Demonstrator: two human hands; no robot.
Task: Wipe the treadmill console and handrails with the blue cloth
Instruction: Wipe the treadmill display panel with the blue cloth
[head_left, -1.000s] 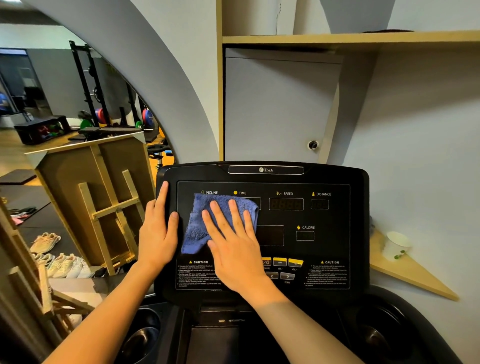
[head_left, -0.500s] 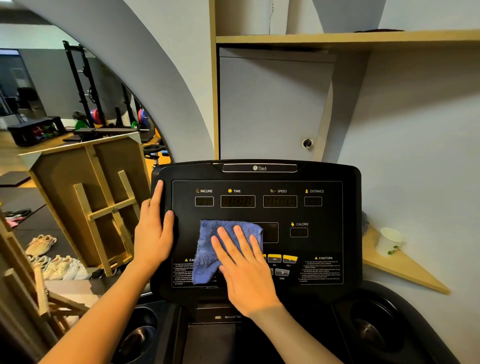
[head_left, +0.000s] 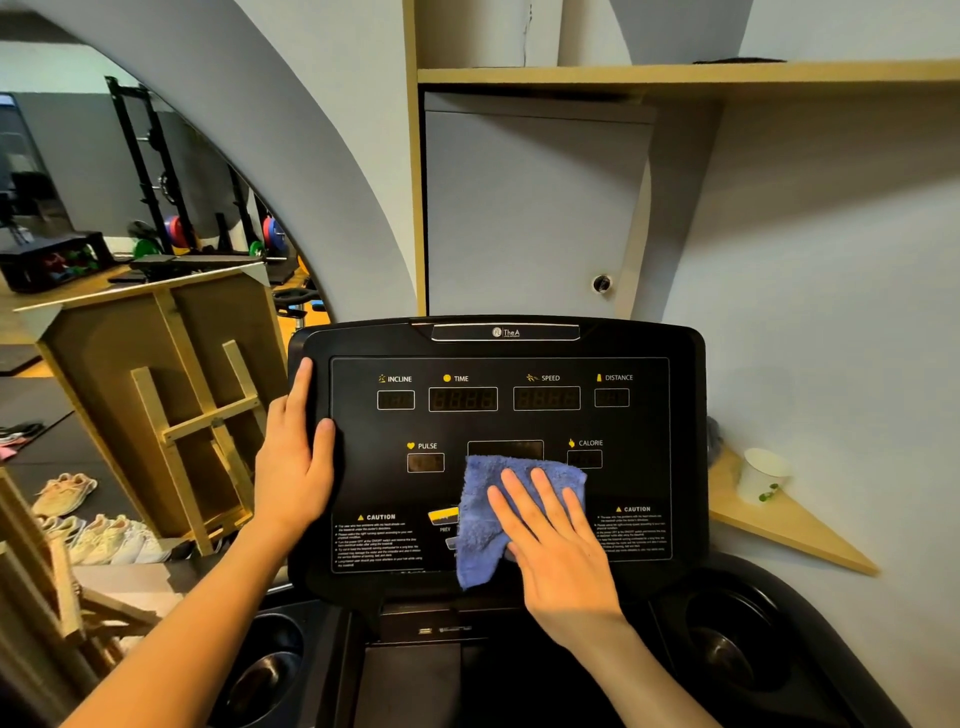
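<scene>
The right hand (head_left: 558, 556) pressed the blue cloth (head_left: 480, 525) flat against the console (head_left: 644, 483), lower centre, fingers (head_left: 519, 499) straight and spread for even pressure. The left hand (head_left: 293, 467) gripped the console at its left edge, probably as a brace.

The upper band of the treadmill console (head_left: 649, 353), with its INCLINE, TIME, SPEED and DISTANCE windows, lies uncovered, as does the panel's right side. Its left rim is taken by the left hand (head_left: 291, 467) holding it, and its lower middle by the right hand (head_left: 561, 551) lying flat on the blue cloth (head_left: 485, 509). A tilted wooden frame (head_left: 171, 405) crowds the left side, a grey cabinet door (head_left: 530, 208) rises just beyond the far edge, and on the right the wall is near, where a corner shelf (head_left: 789, 530) bears a paper cup (head_left: 761, 475).
</scene>
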